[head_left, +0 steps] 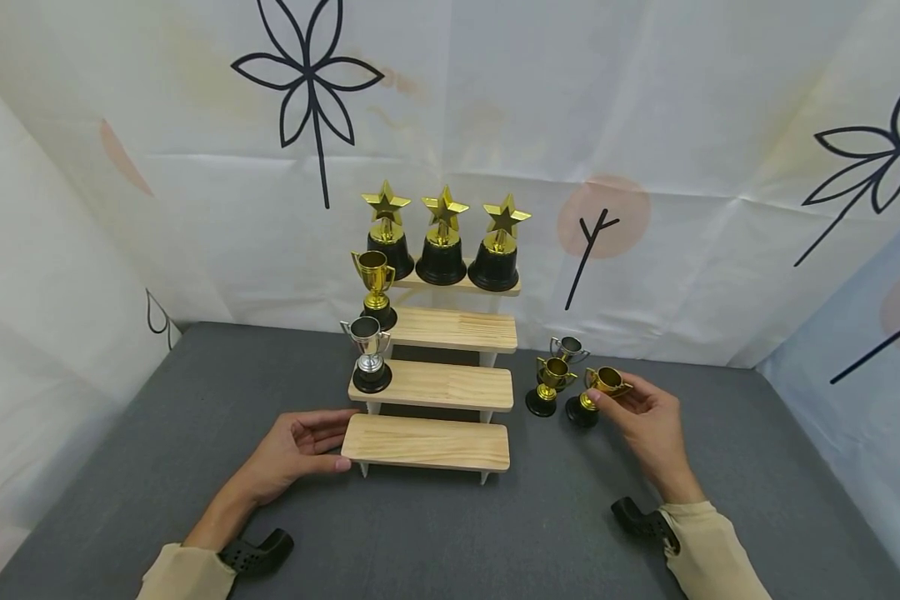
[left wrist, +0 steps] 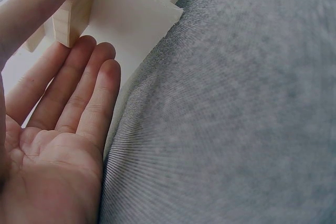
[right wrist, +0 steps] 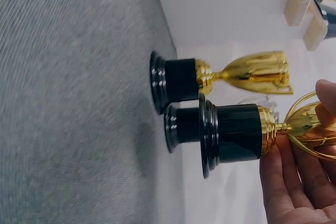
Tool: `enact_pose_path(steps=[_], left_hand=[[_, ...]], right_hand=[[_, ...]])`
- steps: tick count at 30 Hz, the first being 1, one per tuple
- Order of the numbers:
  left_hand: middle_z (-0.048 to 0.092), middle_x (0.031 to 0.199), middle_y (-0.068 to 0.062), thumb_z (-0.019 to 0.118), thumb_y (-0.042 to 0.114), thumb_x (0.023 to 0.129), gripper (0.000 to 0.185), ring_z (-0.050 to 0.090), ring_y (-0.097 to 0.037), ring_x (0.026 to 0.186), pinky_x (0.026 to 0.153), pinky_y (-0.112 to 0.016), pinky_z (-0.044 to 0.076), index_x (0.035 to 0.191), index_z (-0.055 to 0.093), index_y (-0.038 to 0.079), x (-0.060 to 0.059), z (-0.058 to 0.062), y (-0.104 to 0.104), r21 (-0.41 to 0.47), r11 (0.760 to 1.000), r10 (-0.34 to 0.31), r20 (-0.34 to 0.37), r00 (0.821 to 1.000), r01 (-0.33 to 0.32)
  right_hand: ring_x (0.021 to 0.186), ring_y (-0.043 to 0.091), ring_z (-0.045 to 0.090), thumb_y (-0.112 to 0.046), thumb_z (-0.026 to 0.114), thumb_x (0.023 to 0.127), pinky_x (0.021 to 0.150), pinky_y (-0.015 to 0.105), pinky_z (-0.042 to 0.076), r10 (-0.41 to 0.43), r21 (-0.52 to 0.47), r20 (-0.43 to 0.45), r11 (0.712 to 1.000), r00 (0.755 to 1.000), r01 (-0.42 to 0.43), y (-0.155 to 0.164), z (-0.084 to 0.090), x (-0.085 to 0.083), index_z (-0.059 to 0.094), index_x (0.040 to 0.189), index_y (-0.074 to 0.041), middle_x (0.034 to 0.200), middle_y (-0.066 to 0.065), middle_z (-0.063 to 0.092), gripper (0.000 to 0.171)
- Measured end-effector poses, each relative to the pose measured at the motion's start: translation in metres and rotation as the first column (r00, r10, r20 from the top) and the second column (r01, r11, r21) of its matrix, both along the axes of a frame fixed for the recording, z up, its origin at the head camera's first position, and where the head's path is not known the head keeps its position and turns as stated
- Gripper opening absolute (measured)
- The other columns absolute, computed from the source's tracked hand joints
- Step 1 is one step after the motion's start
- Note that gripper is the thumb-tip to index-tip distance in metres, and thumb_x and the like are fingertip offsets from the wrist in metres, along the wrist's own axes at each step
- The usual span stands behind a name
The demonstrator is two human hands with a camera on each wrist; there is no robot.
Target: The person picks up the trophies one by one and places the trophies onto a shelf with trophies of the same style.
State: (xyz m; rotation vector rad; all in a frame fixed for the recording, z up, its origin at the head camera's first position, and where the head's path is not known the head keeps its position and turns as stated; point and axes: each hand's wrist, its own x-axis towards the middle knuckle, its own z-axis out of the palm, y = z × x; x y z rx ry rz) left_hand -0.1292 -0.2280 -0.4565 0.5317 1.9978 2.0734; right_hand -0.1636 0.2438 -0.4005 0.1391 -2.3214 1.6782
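Note:
In the head view my right hand (head_left: 651,425) pinches a small gold trophy cup (head_left: 606,381) by its bowl, thumb on one side and fingers on the other. The right wrist view shows its black base (right wrist: 239,132) upright over the grey table. Just left of it stands another gold trophy cup (head_left: 554,375), with a silver trophy cup (head_left: 568,347) behind. My left hand (head_left: 300,450) is at the left end of the wooden stepped stand (head_left: 427,442), fingers straight. Its fingertips (left wrist: 106,72) reach the end of a wooden board (left wrist: 65,22).
Three gold star trophies (head_left: 442,242) fill the stand's top step. A gold cup (head_left: 375,279) is at the left end of the step below, and a silver cup (head_left: 369,342) one step lower. A patterned cloth (head_left: 690,275) hangs behind the grey table (head_left: 495,542).

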Motion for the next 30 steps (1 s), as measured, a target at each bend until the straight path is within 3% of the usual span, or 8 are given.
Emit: enact_pose_path(steps=[30], left_hand=[[0.045, 0.143, -0.039, 0.081, -0.007, 0.08, 0.071, 0.063, -0.015, 0.12, 0.102, -0.032, 0.054, 0.14, 0.044, -0.02, 0.0, -0.001, -0.001, -0.017, 1.0, 0.012, 0.01, 1.0, -0.012]], right_hand=[[0.099, 0.01, 0.071, 0.01, 0.075, 0.086, 0.085, 0.021, 0.061, 0.134, -0.078, -0.093, 0.987, 0.987, -0.142, -0.03, 0.037, 0.027, 0.063, 0.121, 0.016, 0.107, -0.003, 0.073, 0.037]])
